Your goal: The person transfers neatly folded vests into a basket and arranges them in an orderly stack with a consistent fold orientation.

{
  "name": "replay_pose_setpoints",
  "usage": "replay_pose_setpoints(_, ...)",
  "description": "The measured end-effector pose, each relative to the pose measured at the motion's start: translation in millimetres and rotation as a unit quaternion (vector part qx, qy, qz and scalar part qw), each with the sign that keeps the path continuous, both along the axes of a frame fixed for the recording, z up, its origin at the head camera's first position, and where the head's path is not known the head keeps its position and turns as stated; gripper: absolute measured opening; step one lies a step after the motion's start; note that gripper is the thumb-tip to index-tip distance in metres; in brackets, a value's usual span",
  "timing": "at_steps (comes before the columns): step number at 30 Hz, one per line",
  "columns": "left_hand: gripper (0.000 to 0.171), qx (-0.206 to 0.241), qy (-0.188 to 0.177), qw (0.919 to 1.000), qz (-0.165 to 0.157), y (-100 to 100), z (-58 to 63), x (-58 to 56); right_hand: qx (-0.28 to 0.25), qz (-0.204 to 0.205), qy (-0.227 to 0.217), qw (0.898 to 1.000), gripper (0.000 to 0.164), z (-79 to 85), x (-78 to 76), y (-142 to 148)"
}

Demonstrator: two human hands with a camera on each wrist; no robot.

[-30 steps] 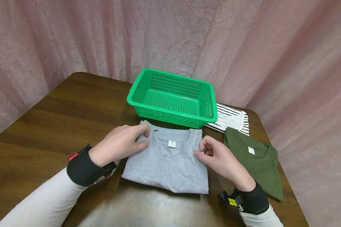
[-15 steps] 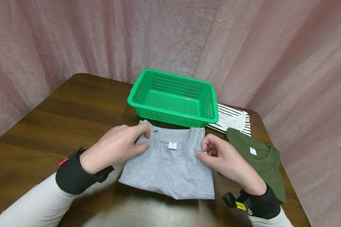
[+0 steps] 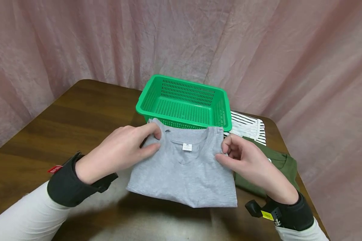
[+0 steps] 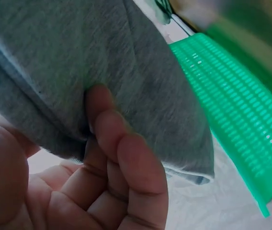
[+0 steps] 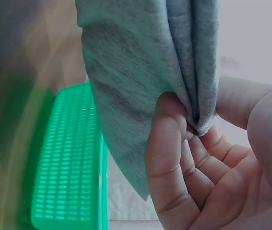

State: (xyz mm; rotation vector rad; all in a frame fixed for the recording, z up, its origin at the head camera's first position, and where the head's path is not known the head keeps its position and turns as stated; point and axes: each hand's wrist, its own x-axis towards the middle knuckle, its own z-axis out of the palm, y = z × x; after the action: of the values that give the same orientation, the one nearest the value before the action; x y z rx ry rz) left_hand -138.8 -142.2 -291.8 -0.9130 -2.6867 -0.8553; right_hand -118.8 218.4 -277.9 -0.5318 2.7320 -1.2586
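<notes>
A folded grey T-shirt (image 3: 184, 170), its white neck label facing up, is held off the table between both hands. My left hand (image 3: 120, 149) pinches its left side near the shoulder, thumb on top and fingers curled under. On the opposite side my right hand (image 3: 253, 164) pinches the shirt edge the same way. In the left wrist view the fingertips (image 4: 100, 103) press into the grey cloth. The right wrist view shows stacked folds of the T-shirt (image 5: 193, 57) between thumb and fingers. The shirt's collar overlaps the front of a green plastic basket (image 3: 184, 113).
The basket, with nothing in it, stands at the back of the brown wooden table (image 3: 78, 110). To its right lies a folded black-and-white striped garment (image 3: 248, 127). A folded dark green T-shirt (image 3: 285, 164) lies partly behind my right hand. A pink curtain (image 3: 181, 36) hangs behind.
Both hands have lifted the grey T-shirt from the table and moved it slightly right and up. Its collar now covers part of the basket's front wall. The basket stays put.
</notes>
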Motion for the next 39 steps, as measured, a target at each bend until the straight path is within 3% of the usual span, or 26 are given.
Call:
replay_pose_setpoints(10, 0.014, 0.002, 0.040, 0.9992, 0.003, -2.7, 23.0, -13.0, -0.010, -0.021, 0.003, 1.000, 0.025, 17.5, -14.6, 0.9)
replay_pose_setpoints(16, 0.010, 0.006, 0.037, 0.9993, 0.004, -0.5, 34.2, -27.3, 0.014, -0.044, 0.022, 0.999, 0.027, 27.4, -26.2, 3.1)
replay_pose_setpoints(22, 0.011, -0.004, 0.034, 0.9994, 0.010, 3.5, 42.1, -48.9, 0.039, -0.073, 0.045, 0.996, 0.028, 33.8, -42.0, 5.6)
replay_pose_setpoints(28, 0.013, -0.004, 0.039, 0.9991, 0.017, 5.4, 42.7, -72.1, 0.035, -0.093, 0.046, 0.994, 0.029, 38.3, -64.9, 3.2)
replay_pose_setpoints(39, 0.013, -0.013, 0.038, 0.9987, 0.032, 10.7, 40.6, -111.6, 0.039, -0.085, 0.058, 0.994, 0.026, 40.2, -101.5, 0.8)
